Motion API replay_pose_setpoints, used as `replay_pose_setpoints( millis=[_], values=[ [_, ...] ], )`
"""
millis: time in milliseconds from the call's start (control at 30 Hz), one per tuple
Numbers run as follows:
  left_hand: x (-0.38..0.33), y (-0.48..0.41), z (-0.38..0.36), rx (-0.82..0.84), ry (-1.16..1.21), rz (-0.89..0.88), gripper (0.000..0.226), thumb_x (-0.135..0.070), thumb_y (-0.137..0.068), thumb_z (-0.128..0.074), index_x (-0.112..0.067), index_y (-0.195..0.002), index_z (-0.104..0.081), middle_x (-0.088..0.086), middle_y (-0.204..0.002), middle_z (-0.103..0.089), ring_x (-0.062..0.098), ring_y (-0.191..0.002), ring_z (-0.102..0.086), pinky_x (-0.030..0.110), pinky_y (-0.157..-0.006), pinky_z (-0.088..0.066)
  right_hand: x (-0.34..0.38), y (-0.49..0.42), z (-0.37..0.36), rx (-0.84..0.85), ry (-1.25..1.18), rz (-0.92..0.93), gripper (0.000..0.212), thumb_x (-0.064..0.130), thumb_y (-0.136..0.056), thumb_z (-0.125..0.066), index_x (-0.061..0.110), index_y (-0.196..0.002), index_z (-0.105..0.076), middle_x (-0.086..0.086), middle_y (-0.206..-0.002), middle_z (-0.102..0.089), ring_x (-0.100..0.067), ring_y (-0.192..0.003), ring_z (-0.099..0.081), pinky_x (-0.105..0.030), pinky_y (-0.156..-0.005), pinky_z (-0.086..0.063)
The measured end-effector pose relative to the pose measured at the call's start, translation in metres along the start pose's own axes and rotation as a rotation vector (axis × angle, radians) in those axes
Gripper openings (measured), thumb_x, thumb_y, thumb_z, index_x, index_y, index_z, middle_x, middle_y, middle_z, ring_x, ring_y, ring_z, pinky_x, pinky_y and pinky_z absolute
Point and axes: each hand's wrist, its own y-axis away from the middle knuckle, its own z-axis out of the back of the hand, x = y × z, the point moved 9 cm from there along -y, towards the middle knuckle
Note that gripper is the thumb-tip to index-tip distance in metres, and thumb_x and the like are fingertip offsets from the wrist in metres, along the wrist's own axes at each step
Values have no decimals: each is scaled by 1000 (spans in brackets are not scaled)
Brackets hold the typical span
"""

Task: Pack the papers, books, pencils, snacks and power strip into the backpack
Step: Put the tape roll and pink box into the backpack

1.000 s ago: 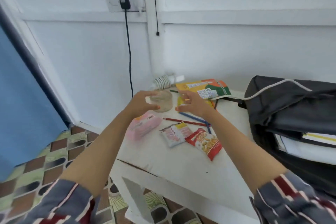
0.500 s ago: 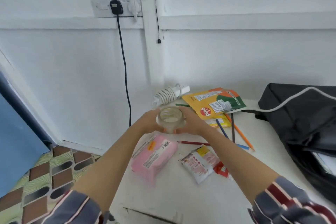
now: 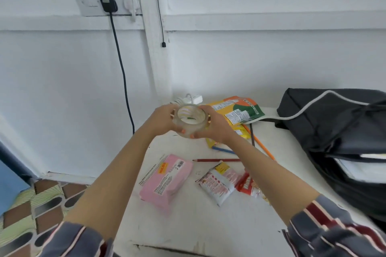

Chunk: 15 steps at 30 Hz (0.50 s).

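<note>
Between our left hand [image 3: 161, 120] and right hand [image 3: 215, 126] we see a clear roll [image 3: 191, 129] of glossy plastic, below them a pink pack [image 3: 167, 181] and snack packets [image 3: 216, 185] in shiny crinkled film on a matt, scuffed painted table [image 3: 198, 225], and right of them a backpack [image 3: 334, 123] of matt black cloth.

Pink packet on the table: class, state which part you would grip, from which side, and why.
Grip the pink packet across its short width at the middle, coming down from above. It lies flat on the table with nothing seen lying against it, so thumb and fingers can likely close over its long edges. It looks soft, so a mid-body hold should limit sagging.
</note>
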Motion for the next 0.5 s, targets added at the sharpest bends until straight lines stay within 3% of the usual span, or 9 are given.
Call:
replay_pose_setpoints(
  millis=[100,200,367,500],
  values=[
    [-34,-5,-3,1,77,-33,77,-12,-53,-88,-14,-121,-52,2,-111,-57,14,-89,-56,21,-70,-46,9,16,42,-80,-50,20,76,15,-59,-87,22,-124,-46,20,-103,-52,-1,-92,-54,-16,-79,-47],
    [-78,-4,-21,33,199,-93,72,-7,-64,-84,-18,-122,-43,-3,-111,-50,11,-88,-55,22,-72,-48,13,42,91,-159,-84,38,75,3,-59,-85,21,-121,-47,20,-104,-52,3,-90,-54,-8,-74,-44],
    [-146,5,-82,139,306,-194,77,-11,-66,-83,-20,-128,-39,-9,-114,-48,11,-102,-54,26,-80,-50,2,107,170,-262,-53,5,78,17,-49,-87,25,-117,-51,18,-108,-56,7,-93,-54,-18,-83,-48],
    [-193,17,-144,253,344,-261,80,-11,-68,-81,-21,-132,-35,-8,-125,-43,12,-108,-53,26,-86,-47,-25,168,226,-296,-51,-77,77,2,-54,-87,18,-121,-52,2,-117,-61,-17,-99,-61,-29,-86,-51]
  ],
)
